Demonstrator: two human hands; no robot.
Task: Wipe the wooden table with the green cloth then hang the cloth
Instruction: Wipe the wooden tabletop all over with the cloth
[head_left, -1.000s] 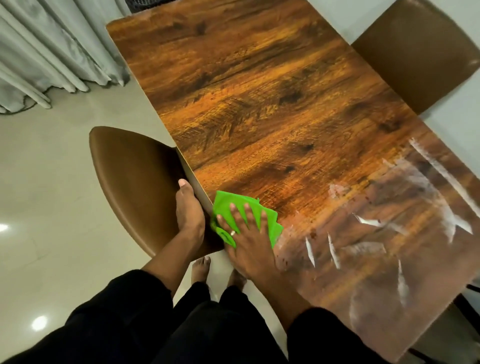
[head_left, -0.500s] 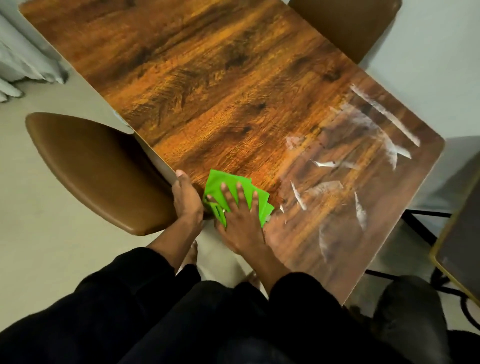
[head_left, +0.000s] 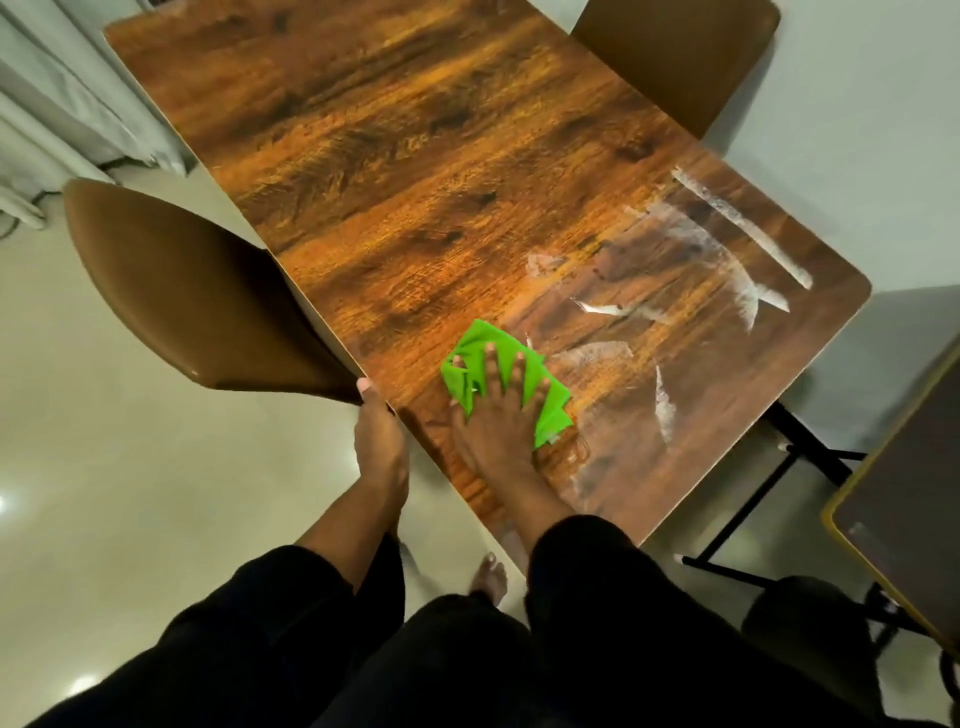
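Near the worktop's (head_left: 415, 171) near-left edge, towards its near end, the green cloth (head_left: 470, 358) lies crumpled flat on the wood. The right hand (head_left: 501, 415) presses down on it with the palm flat and the fingers (head_left: 491, 364) spread wide, not curled round the fabric; green shows past the fingertips and on both sides of the hand. The left hand (head_left: 379, 441) sits at the same near-left edge, its fingers wrapped under the rim out of sight and the thumb lying along the top corner of the edge, so it grips the worktop itself. The two hands are near each other but apart, with a strip of bare wood between them.

Whitish smears (head_left: 727, 234) streak the near-right part of the worktop, from just beside the cloth out towards the right corner; a long pale band runs close to the right edge. The far half of the worktop shows plain wood grain.

A brown chair (head_left: 171, 280) stands pushed against the near-left edge, its seat partly under the worktop, just beyond the left hand. A second brown chair (head_left: 680, 57) stands at the far-right edge. Grey curtains (head_left: 62, 104) hang at the far left. Black sleeves cover both forearms, and a bare foot (head_left: 488, 577) shows on the pale floor (head_left: 130, 493) beneath the near end.
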